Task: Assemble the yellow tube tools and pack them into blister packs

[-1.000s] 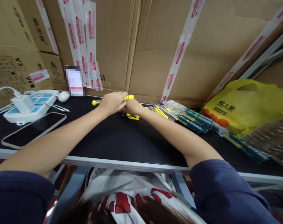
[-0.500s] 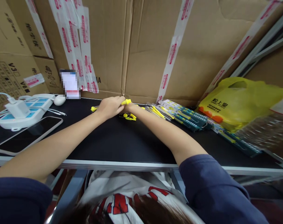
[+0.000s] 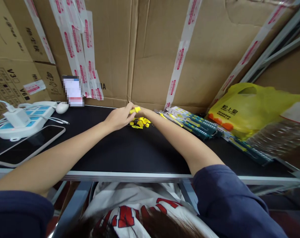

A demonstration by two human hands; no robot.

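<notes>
Flat black tabletop: beneath both hands.
Left hand: grip narrow.
Right hand: mostly hidden; can't tell its grip.
Small yellow plastic parts: heaped, right hand's six o'clock.
Yellow tubular plastic piece: held, left hand's two o'clock.

yellow piece: smooth plastic | tabletop: matt | bag: glossy plastic

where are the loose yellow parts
In the head view, the yellow parts lie near centre, toward the far edge of the table, just right of the left hand.
</notes>
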